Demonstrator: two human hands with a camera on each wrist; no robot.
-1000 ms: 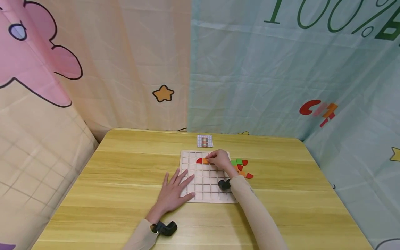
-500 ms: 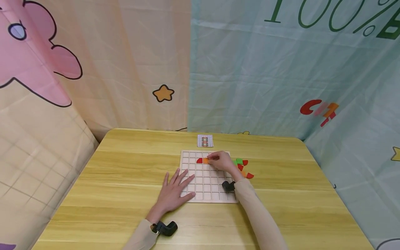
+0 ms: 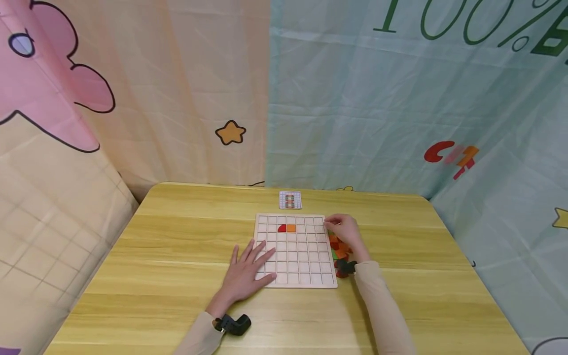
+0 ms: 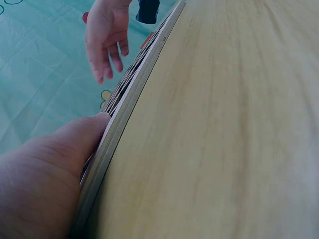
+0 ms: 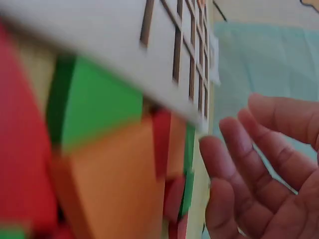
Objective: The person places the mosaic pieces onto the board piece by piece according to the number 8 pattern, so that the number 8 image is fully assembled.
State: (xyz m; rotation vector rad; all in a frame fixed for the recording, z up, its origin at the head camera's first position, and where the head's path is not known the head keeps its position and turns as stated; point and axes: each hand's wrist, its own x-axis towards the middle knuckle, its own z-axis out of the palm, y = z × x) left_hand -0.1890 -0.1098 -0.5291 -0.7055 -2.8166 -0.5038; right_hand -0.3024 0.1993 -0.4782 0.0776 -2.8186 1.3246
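Observation:
A white grid board (image 3: 306, 266) lies on the table. On it, side by side near the upper middle, are a red quarter-round piece (image 3: 282, 228) and an orange square piece (image 3: 291, 228). My left hand (image 3: 246, 276) rests with spread fingers on the board's lower left edge. At the board's upper right edge is my right hand (image 3: 345, 229), over a pile of loose pieces. The right wrist view shows that hand (image 5: 264, 169) with loosely bent fingers and nothing between them. A green piece (image 5: 102, 104) and an orange piece (image 5: 114, 179) lie beside the board there.
A small printed pattern card (image 3: 290, 200) lies behind the board. Red, orange and green pieces (image 3: 340, 249) are heaped along the board's right side, partly hidden by the right hand and wrist camera. Printed curtains (image 3: 346, 113) hang behind the wooden table (image 3: 199, 212).
My right hand has left the orange square piece and moved right, off the grid to the loose pieces. The orange square is now fully visible. My left hand stays in place.

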